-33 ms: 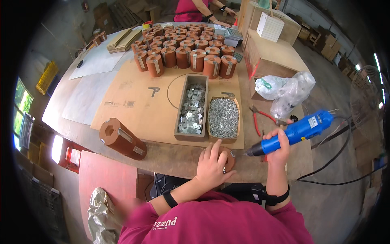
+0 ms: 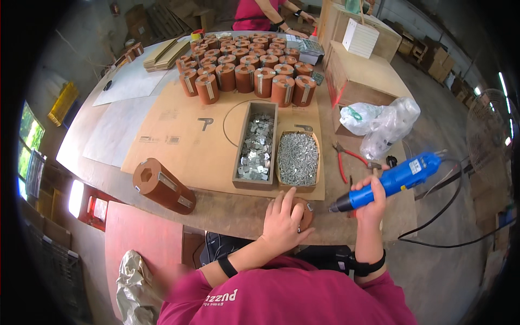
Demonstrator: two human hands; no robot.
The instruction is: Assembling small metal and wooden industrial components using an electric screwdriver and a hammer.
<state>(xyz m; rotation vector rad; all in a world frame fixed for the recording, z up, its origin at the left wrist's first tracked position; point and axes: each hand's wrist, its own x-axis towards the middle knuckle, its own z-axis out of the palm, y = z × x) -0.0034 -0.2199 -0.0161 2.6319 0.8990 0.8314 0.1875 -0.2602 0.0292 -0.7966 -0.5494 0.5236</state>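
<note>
My right hand point(image 2: 370, 201) is wrapped round a blue electric screwdriver point(image 2: 403, 179), whose dark tip points left toward a short brown cylinder at the front edge of the table. My left hand point(image 2: 281, 218) steadies that brown cylinder point(image 2: 307, 214), fingers over its top and thumb at its near side, covering much of it. The screwdriver tip is apart from the cylinder, just to its right. Beyond my left hand stand a cardboard tray of screws point(image 2: 298, 157) and a grey box of small metal plates point(image 2: 236, 168). To the left lies a longer brown cylinder point(image 2: 170, 189) with metal strips.
Red-handled pliers point(image 2: 342, 165) lie right of the screws, near plastic bags point(image 2: 387, 122). Many brown cylinders point(image 2: 244, 76) crowd the far table. A black cable point(image 2: 433, 245) hangs at the right. Across the table another person's arm point(image 2: 271, 13) reaches rightward.
The screwdriver in my right hand has shifted slightly down, its tip a little farther from the cylinder. My left hand keeps its place.
</note>
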